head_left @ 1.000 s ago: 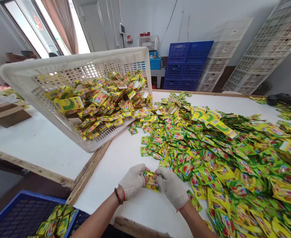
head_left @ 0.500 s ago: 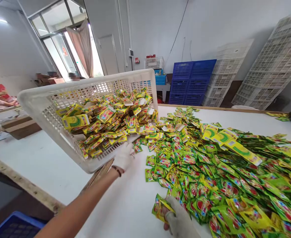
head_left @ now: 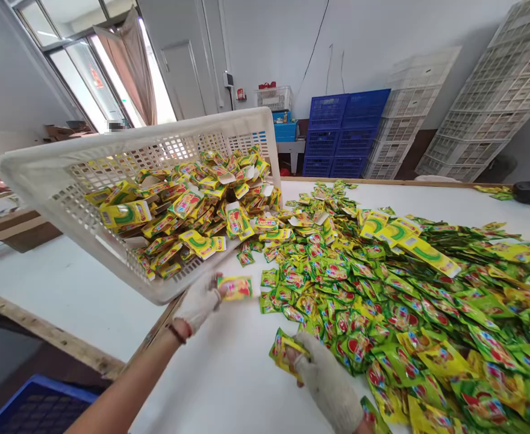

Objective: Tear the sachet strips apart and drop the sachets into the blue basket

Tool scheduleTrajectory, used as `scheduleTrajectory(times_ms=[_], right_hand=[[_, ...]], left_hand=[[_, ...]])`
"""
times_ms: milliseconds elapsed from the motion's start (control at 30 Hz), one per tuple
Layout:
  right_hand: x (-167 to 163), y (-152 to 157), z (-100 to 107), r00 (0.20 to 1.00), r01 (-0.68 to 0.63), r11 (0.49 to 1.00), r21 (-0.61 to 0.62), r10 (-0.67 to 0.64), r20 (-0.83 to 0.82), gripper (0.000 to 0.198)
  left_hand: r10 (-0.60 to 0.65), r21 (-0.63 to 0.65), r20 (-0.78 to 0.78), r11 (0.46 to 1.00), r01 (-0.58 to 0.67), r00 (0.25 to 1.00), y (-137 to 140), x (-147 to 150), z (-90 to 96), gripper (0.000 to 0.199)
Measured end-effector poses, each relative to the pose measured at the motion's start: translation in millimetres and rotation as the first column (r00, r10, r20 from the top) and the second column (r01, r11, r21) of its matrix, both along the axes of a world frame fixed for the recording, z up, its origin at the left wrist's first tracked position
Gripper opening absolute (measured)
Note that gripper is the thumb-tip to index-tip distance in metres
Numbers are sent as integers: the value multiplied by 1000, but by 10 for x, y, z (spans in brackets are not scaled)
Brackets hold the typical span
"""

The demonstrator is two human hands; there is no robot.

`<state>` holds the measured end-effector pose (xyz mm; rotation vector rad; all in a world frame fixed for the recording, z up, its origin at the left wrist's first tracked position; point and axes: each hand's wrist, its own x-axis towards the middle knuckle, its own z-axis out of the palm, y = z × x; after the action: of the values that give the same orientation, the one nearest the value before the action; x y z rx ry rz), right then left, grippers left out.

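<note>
My left hand (head_left: 199, 303), in a whitish glove with bare fingertips, grips a small yellow box (head_left: 236, 288), blurred by motion, over the white tabletop in front of the basket. My right hand (head_left: 321, 371), gloved the same way, pinches green and yellow sachets (head_left: 286, 352) between thumb and fingers near the table's front. A tilted white plastic basket (head_left: 138, 140) lies with its mouth towards me, full of yellow printed boxes (head_left: 188, 208). Spilling out from its mouth and across the right side is a large heap of green sachets (head_left: 364, 301).
Several flat yellow boxes (head_left: 405, 241) lie on the heap. Blue crates (head_left: 346, 132) and white crates (head_left: 495, 114) are stacked by the back wall. An open carton (head_left: 23, 229) stands at left, and a blue crate (head_left: 39, 404) sits below the table edge.
My left hand has drawn back from the basket's lower rim with a yellow box in it. The right hand still holds its sachets, slightly higher in view. The camera view has shifted.
</note>
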<state>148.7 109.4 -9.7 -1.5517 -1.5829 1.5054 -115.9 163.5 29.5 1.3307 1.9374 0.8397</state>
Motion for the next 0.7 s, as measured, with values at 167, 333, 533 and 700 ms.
scheduleTrajectory(times_ms=[167,333,533,700], right_hand=[[104,52,-87,999,13,996,87,-17,46,31],[28,42,-128,989,146,982,120,-146,-9,35],[27,40,-46,1000,23,989,144,-21,-13,28],[85,28,-16,947,-262,927,268,194,255,17]], left_hand=[[-155,40,-427,981,190,891,-626,227,-391,34],[-289,-41,-618,940,338,731,-702,542,-437,62],[-409,-6,-452,890,456,793,-829,733,-396,41],[-511,15,-426,821,570,747,-950,749,-342,39]])
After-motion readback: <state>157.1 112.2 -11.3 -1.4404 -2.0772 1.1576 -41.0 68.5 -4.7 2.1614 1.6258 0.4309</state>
